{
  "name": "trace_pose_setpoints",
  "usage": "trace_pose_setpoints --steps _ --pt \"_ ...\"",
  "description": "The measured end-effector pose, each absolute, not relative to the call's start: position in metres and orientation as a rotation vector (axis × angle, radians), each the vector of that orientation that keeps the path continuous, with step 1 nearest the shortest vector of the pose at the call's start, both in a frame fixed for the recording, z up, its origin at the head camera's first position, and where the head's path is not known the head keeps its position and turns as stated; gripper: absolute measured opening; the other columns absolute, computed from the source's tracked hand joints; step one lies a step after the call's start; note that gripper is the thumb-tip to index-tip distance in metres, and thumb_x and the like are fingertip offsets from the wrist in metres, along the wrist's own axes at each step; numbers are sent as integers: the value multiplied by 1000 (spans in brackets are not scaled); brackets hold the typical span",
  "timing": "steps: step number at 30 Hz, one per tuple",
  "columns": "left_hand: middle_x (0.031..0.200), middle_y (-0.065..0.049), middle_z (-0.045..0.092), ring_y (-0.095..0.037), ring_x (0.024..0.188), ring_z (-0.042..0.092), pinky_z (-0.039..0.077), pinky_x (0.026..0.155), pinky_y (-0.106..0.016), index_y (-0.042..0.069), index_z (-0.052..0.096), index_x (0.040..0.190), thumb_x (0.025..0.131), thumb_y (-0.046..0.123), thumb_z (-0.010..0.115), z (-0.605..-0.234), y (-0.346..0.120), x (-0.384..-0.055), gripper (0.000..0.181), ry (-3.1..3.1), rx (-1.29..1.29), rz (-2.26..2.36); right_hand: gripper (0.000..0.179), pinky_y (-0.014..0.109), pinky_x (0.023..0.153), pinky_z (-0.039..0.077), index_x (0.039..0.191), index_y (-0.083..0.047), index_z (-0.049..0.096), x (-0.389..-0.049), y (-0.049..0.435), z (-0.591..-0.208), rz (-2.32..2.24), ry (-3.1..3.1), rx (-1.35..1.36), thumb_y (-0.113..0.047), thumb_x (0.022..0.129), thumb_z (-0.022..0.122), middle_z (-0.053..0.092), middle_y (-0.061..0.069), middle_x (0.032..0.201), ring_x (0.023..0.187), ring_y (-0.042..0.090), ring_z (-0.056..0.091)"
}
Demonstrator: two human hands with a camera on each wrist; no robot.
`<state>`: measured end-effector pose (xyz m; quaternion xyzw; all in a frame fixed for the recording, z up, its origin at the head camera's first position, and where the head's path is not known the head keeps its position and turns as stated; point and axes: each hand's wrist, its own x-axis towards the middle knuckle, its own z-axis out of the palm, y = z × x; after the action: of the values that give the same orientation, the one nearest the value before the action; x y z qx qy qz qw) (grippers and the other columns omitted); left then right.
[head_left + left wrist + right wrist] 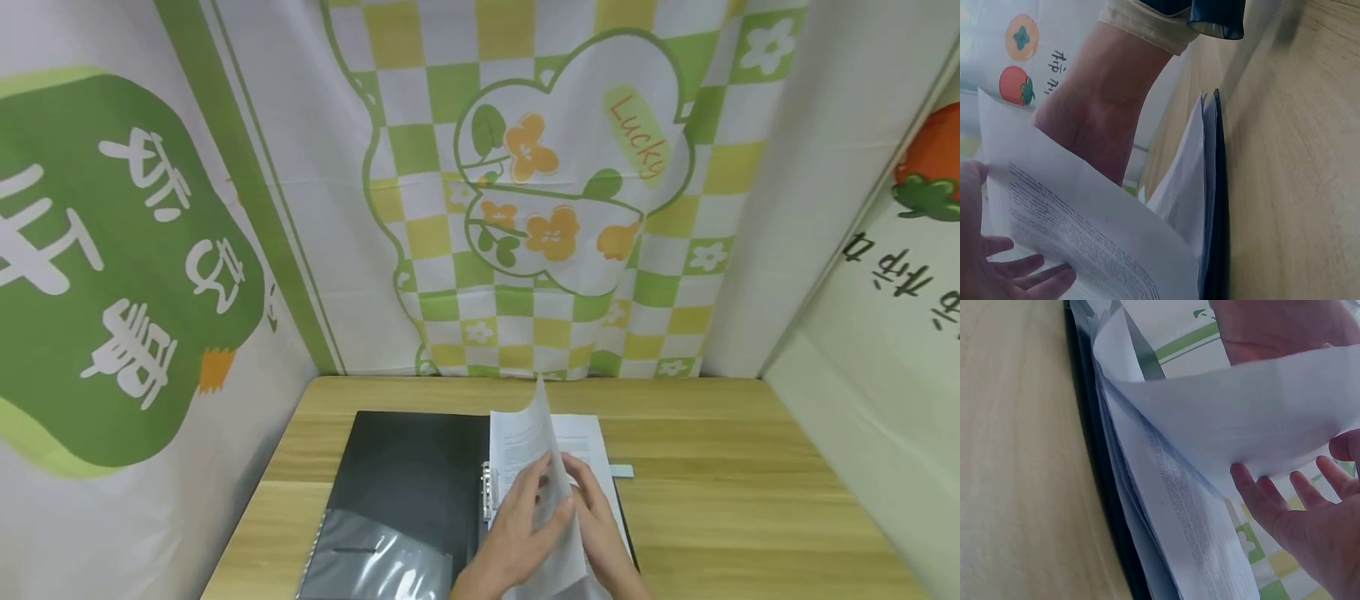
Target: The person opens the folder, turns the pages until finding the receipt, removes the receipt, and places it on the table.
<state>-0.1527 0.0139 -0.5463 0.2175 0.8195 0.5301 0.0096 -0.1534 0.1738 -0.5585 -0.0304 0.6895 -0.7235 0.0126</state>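
A black ring binder (420, 458) lies spread on the table, its metal clip (487, 492) at the spine. Printed papers (588, 442) lie on its right half, and one printed sheet (543, 417) stands raised and bowed between both hands. My left hand (517, 533) touches its left side with loosely spread fingers, thumb across the sheet's near edge. In the left wrist view, those fingers (1029, 265) rest by the printed face. My right hand (600, 517) is on the other side, its slightly bent fingers (1260, 506) against the blank face.
A clear plastic pocket (382, 554) covers the lower left of the binder. A pale blue tab (622, 471) sticks out at its right edge. The wooden table (735, 475) meets a patterned cloth (555, 333) at the back, with cloth walls on both sides.
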Motion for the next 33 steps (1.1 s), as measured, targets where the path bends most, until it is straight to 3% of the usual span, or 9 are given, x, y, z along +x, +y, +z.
trace_pose_setpoints --steps 7,13,16,23,30,33 --pt "163 -4 40 -31 140 52 53 107 -48 26 30 167 113 37 46 -559 4 -153 57 2488 789 1774 43 32 98 53 156 -16 47 -146 163 -563 -2209 2281 -134 -24 114 49 46 14 160 136 34 55" --pt "164 -8 38 -37 141 51 54 105 -51 25 28 167 112 29 48 -557 -5 -150 59 2478 829 1853 47 38 85 60 156 -14 47 -138 151 -569 -2183 2323 -177 -15 110 56 46 21 158 138 47 48" --pt "166 -7 35 -37 142 50 53 107 -51 23 28 167 110 28 51 -550 -12 -150 62 2507 826 1851 50 36 81 62 155 -12 48 -135 144 -570 -2184 2328 -202 -10 106 59 48 24 154 134 52 52" --pt "171 -3 27 -34 146 46 52 108 -54 20 25 169 108 31 57 -538 -31 -153 69 2543 840 1830 59 32 89 59 153 -22 53 -132 129 -576 -1976 2594 -396 -8 98 68 54 6 154 134 32 56" --pt "173 -3 24 -28 150 40 52 107 -55 27 25 169 104 40 60 -535 -49 -158 75 2735 889 1661 62 48 108 50 158 -31 47 -128 122 -583 -1696 2782 -620 -14 101 66 51 -5 155 139 21 51" --pt "173 -7 25 -28 150 41 50 109 -56 25 25 169 103 44 61 -534 -58 -159 77 2834 931 1541 60 50 108 48 157 -28 49 -126 120 -586 -1604 2849 -721 -15 101 67 51 -4 157 139 22 50"
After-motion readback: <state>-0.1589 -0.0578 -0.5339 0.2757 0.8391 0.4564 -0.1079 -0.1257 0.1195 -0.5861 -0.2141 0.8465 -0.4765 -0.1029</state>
